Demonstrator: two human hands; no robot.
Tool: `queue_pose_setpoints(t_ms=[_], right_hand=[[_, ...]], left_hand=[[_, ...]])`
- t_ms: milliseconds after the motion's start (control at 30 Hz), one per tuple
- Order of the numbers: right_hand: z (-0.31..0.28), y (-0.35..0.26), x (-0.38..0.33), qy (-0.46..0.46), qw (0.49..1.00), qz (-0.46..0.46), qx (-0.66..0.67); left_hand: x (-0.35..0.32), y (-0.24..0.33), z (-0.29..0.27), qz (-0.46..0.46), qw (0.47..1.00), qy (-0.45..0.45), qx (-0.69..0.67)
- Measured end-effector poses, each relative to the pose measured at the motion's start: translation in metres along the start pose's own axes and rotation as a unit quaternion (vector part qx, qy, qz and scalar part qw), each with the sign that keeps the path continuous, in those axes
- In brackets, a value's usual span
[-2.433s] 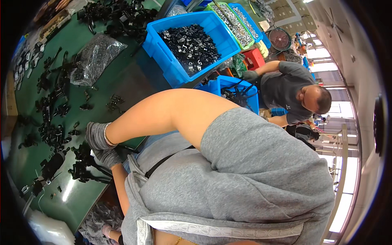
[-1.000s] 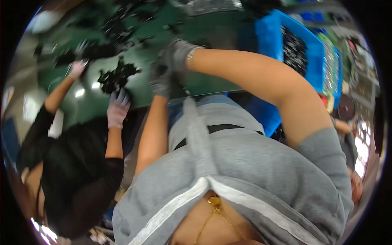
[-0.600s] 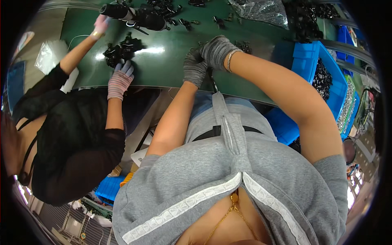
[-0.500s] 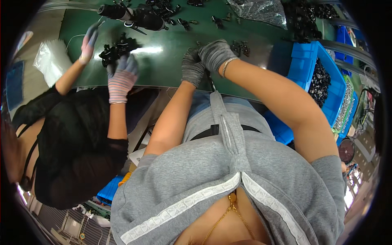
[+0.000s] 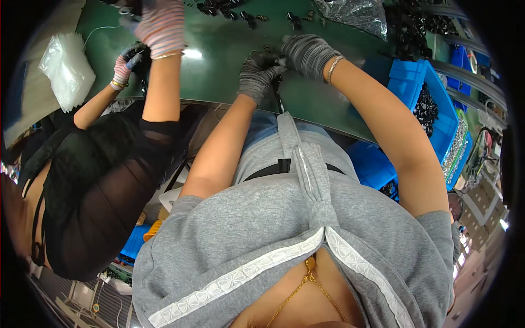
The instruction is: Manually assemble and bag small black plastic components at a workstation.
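My left hand [image 5: 257,75], in a grey knitted glove, is closed at the near part of the green table, its thumb toward the right. A slim black rod-like part [image 5: 280,99] sticks out below its fingers toward the table edge. Close on the right, my right hand [image 5: 311,56], gloved alike, has its fingers bent and drawn together, tips near the left thumb. What they pinch, if anything, is hidden. Just beyond the left fingers shows a small brass-coloured fitting [image 5: 267,47].
Small black parts [image 5: 249,19] lie across the far green table [image 5: 213,87]. A clear plastic bag [image 5: 355,15] and a black heap [image 5: 413,30] lie far right, above a blue bin [image 5: 407,76]. At left, a co-worker's striped glove [image 5: 163,30] reaches over the table beside white plastic wrapping [image 5: 68,71].
My hands have drawn slightly apart, the right one moving right and up. The co-worker's right hand has moved up and forward; their left has dropped toward the table edge with dark parts.
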State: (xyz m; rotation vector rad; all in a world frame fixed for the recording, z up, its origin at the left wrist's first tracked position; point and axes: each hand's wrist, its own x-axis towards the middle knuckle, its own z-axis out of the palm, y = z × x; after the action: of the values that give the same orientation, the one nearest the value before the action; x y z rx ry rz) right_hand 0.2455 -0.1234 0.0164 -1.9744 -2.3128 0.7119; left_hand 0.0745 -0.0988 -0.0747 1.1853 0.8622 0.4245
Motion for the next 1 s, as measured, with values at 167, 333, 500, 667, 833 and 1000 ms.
queue_pose_setpoints(t_ms=[167,333,500,667,833,1000], right_hand=[[-0.005,-0.018,0.012,-0.107,0.967,-0.097,-0.212],[-0.002,-0.029,0.019,-0.179,0.953,-0.069,-0.236],[0.010,-0.038,0.018,-0.216,0.961,0.022,-0.173],[0.010,-0.050,0.018,-0.145,0.967,0.191,-0.086],[-0.001,0.007,-0.014,-0.075,0.989,0.034,-0.123],[-0.011,-0.003,-0.022,-0.074,0.986,0.148,0.008]], left_hand=[[0.000,-0.010,-0.002,0.019,0.996,-0.011,-0.091],[-0.003,-0.001,0.004,0.053,0.997,0.030,-0.049],[0.001,-0.013,0.000,0.074,0.996,0.016,0.041],[0.013,-0.040,-0.004,0.099,0.977,0.050,0.182],[-0.004,-0.002,0.004,0.002,1.000,0.001,0.013],[-0.002,-0.016,-0.004,0.015,1.000,0.021,-0.017]])
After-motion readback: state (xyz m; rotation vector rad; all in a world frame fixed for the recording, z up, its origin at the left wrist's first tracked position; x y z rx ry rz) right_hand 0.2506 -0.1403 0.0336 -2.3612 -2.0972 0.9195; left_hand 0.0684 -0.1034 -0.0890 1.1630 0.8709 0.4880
